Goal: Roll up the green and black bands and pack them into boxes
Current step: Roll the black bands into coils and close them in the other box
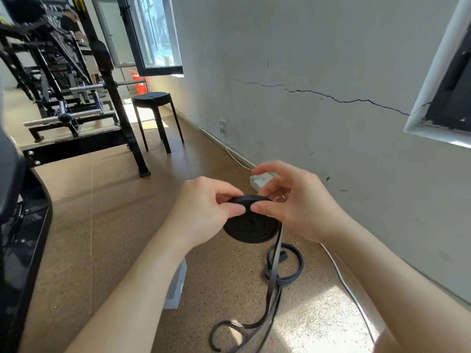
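**mat_rat:** Gym corner: speckled cork-looking floor (102, 225), a white wall with a long crack (344, 99) across it, and a black stool (153, 98) and a rack (109, 98) further back. The person holds the black band (252, 229) in the air over the floor, wound into a flat spiral. The left hand (206, 207) pinches the rim between thumb and fingertips. The right hand (288, 200) pinches the same edge from the other side, thumb on the outer wrap. What can go wrong here?

**coil_guy:** Mostly the spiral popping. It's only gripped at one spot on the rim, so if either pinch slackens I'd expect the inner turns to slide out sideways and the whole roll to spring loose. Also the loose tail (274, 281) hangs off the roll and lies on the floor in loops that cross each other. Wound in like that, it could go on twisted or knot up. It's near a white cable (341, 277) too, so it might snag that.

**mat_rat:** Any branding?

**coil_guy:** None I can see on the band. The small white thing (262, 179) by the wall behind the hands has a little label, but it's too small to read. The white box (175, 289) on the floor under the left forearm shows no print from here. Maybe it's one for packing. No green band in view.
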`<state>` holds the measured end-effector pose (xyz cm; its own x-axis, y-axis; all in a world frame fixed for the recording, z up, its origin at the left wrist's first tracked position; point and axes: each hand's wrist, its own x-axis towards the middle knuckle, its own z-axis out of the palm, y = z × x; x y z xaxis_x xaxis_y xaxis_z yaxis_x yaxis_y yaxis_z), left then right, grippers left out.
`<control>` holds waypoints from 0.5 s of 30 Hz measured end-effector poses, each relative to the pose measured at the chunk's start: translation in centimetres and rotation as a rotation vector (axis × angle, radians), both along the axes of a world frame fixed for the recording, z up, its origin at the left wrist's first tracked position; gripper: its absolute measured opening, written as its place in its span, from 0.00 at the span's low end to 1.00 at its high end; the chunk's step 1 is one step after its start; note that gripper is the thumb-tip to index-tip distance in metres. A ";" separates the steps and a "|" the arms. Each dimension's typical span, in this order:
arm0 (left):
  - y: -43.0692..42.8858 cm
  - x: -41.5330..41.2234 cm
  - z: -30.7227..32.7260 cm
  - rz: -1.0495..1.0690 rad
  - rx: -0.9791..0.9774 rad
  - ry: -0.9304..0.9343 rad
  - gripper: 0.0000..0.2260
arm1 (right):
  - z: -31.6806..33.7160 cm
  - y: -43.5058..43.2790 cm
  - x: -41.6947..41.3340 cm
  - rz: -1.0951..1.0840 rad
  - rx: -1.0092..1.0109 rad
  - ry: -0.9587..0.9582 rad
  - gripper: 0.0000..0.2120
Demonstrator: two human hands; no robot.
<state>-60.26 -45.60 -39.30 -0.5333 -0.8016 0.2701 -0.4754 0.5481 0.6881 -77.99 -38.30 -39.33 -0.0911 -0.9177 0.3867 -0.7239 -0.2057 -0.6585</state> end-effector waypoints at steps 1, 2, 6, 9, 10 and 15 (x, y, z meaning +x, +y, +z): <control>-0.2 0.2 0.1 0.024 0.045 0.060 0.11 | 0.0 -0.1 -0.4 -0.015 0.006 -0.056 0.20; -0.4 0.4 0.2 0.053 0.097 0.121 0.12 | 0.0 -0.2 -0.7 -0.028 0.011 -0.099 0.18; -0.7 0.3 0.0 0.108 0.250 0.258 0.09 | -0.1 -0.5 -1.0 -0.063 0.001 -0.178 0.10; -0.6 0.0 -0.3 0.112 0.297 0.284 0.09 | 0.3 -0.4 -0.8 -0.115 -0.029 -0.118 0.10; -0.6 -0.1 -0.3 0.107 0.307 0.286 0.09 | 0.3 -0.4 -0.8 -0.126 -0.037 -0.104 0.11; -0.7 0.3 -0.3 0.013 0.372 0.195 0.07 | 0.2 -0.1 -0.7 -0.122 0.016 0.006 0.09</control>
<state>-60.00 -46.31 -39.58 -0.4895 -0.8702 0.0561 -0.3217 0.2400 0.9159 -78.68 -38.43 -39.08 -0.2005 -0.9059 0.3731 -0.7469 -0.1050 -0.6566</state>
